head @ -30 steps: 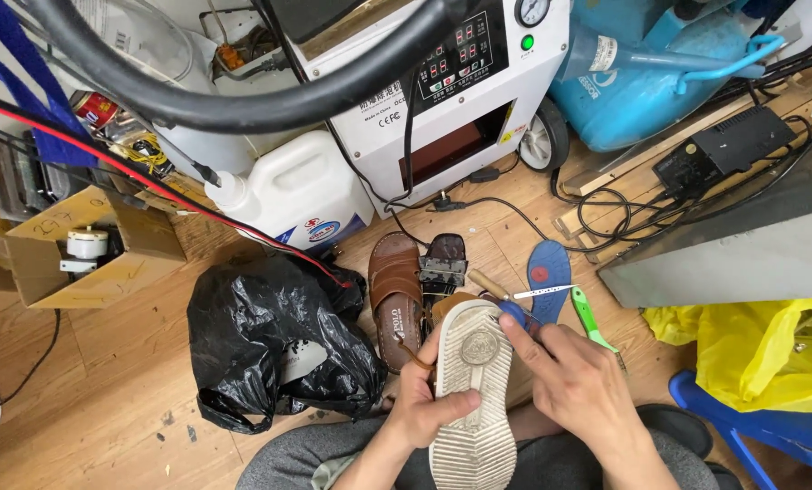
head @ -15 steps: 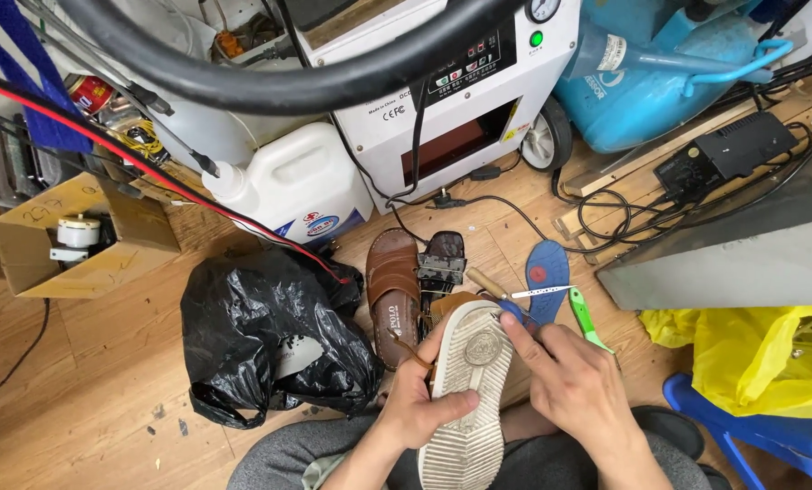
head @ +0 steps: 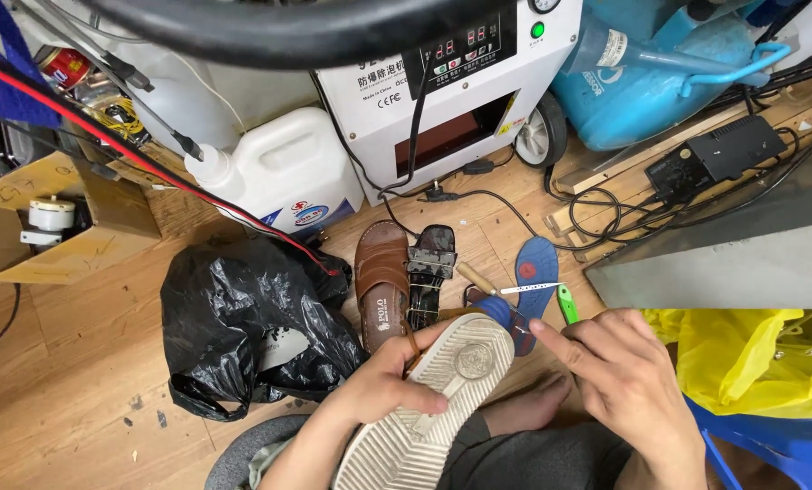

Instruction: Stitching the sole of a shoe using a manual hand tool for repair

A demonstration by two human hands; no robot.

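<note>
Left hand: (head: 390,379) wrapped around the side of an upturned shoe with a pale ribbed rubber sole (head: 433,399), thumb laid across the tread, fingers curled under the edge; firmly closed on it.
Right hand: (head: 626,381) held just right of the shoe's toe, index finger stretched out and pointing toward the toe end, the other fingers loosely bent; holding nothing that can be seen, fingertip near the sole but contact cannot be told.
Pale-soled shoe: sole up, tilted, toe pointing away and to the right, heel low at the bottom edge of the view, over a lap in dark grey trousers (head: 524,458).
Brown leather sandal: (head: 383,279) flat on the wooden plank floor (head: 70,363), just beyond the left hand.
Black strappy sandal: (head: 429,268) lying beside the brown one, on its right.
Blue foam insole: (head: 535,277) on the floor past the toe of the held shoe, with a thin wooden-handled tool (head: 486,283) lying partly across it.
Green plastic-handled cutter: (head: 567,304) just right of the insole, close to the right hand.
Crumpled black plastic bag: (head: 243,327) on the floor left of the sandals.
White plastic jug: (head: 279,172) behind the bag, next to a white machine with a digital panel (head: 451,82).
Yellow plastic bag: (head: 751,358) at the right, near the right hand's wrist side.
</note>
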